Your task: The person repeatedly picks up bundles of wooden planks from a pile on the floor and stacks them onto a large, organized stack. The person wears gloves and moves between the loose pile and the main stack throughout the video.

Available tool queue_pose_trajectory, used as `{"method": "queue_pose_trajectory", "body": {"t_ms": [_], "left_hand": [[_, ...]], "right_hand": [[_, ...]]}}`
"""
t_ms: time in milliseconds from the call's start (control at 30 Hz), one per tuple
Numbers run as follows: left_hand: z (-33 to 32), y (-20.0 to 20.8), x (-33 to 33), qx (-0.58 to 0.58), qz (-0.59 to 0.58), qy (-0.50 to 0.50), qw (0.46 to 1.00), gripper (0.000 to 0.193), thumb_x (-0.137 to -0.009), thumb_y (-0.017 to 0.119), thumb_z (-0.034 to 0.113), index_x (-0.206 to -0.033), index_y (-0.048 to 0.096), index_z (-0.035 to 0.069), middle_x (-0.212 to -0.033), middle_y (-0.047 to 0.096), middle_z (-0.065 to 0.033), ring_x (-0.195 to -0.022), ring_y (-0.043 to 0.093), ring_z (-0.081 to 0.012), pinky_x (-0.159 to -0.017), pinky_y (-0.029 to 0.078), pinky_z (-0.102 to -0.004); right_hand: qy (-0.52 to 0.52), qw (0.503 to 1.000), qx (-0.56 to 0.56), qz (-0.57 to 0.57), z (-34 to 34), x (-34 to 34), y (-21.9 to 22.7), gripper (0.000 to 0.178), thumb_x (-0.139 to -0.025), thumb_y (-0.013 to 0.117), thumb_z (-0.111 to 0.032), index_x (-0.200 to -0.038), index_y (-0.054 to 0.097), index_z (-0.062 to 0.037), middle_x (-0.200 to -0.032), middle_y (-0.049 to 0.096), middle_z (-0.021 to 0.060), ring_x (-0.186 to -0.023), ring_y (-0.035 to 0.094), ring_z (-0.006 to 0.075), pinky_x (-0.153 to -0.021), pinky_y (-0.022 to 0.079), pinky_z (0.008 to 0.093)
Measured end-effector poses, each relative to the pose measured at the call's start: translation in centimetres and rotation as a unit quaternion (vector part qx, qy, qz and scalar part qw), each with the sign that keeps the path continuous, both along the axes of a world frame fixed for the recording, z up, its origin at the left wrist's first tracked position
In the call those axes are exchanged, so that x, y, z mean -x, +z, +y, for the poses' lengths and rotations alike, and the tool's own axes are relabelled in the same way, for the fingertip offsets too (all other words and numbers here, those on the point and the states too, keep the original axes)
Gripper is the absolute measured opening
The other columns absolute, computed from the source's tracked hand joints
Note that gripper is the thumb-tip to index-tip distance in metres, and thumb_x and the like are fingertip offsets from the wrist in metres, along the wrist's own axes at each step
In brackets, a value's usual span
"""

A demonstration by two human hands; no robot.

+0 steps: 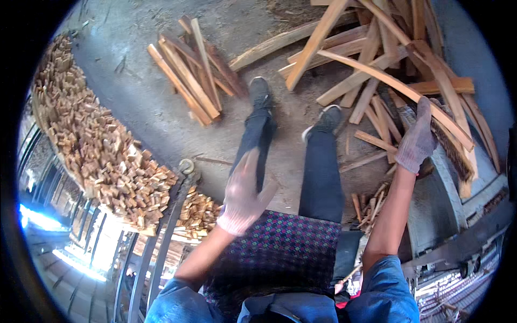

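My right hand (417, 141), in a pale knit glove, grips a long, slightly curved wooden slat (377, 72) near its right end. The slat slants away to the upper left, over other pieces of wood. Part of that grip is hidden behind the glove. My left hand (243, 188), gloved too and a little blurred, hovers above my lap and left leg with its fingers stretched out and thumb apart. Nothing lies in it. A dark patterned cloth (285, 242) covers my lap just below it.
A jumbled heap of wooden slats (366, 48) fills the upper right. Beyond my left foot lies a smaller bundle of wood strips (188, 70). Many short cut wood pieces (102, 145) are piled along the left, beside a metal rail (167, 231). Metal framework (439, 215) stands at right.
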State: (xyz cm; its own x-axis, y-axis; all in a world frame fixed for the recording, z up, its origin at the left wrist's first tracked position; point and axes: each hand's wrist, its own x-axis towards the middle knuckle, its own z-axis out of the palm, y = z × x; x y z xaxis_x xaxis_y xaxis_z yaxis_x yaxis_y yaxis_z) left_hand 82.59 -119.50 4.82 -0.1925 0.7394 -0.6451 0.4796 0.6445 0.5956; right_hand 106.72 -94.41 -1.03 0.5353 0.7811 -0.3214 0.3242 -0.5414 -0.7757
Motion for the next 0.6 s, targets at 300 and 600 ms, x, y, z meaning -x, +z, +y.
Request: {"method": "queue_pose_trajectory", "body": {"t_ms": [300, 600], "left_hand": [[17.9, -7.0, -2.3, -0.318, -0.013, 0.059, 0.946, 0.087, -0.059, 0.087, 0.024, -0.134, 0.05, -0.001, -0.121, 0.059, -0.0247, -0.112, 0.06, -0.0406, -0.094, 0.05, -0.0464], [5.9, -15.2, 19.7, -0.085, 0.052, 0.187, 0.977, 0.042, -0.082, 0.073, 0.021, -0.116, 0.064, -0.001, -0.094, 0.071, -0.017, -0.085, 0.069, -0.0277, -0.08, 0.054, -0.0398]], "right_hand": [[0.43, 0.898, 0.076, 0.058, 1.5, 11.0, 6.6, 0.03, -0.092, 0.067, -0.012, -0.121, 0.063, -0.0023, -0.117, 0.067, 0.0087, -0.106, 0.064, 0.0151, -0.094, 0.051, 0.0303], [0.665, 0.733, 0.141, -0.038, 0.5, 24.9, -2.8, 0.092, -0.076, 0.073, -0.047, -0.141, 0.038, 0.009, -0.14, 0.048, 0.0288, -0.128, 0.052, 0.0388, -0.109, 0.041, 0.0414]]}}
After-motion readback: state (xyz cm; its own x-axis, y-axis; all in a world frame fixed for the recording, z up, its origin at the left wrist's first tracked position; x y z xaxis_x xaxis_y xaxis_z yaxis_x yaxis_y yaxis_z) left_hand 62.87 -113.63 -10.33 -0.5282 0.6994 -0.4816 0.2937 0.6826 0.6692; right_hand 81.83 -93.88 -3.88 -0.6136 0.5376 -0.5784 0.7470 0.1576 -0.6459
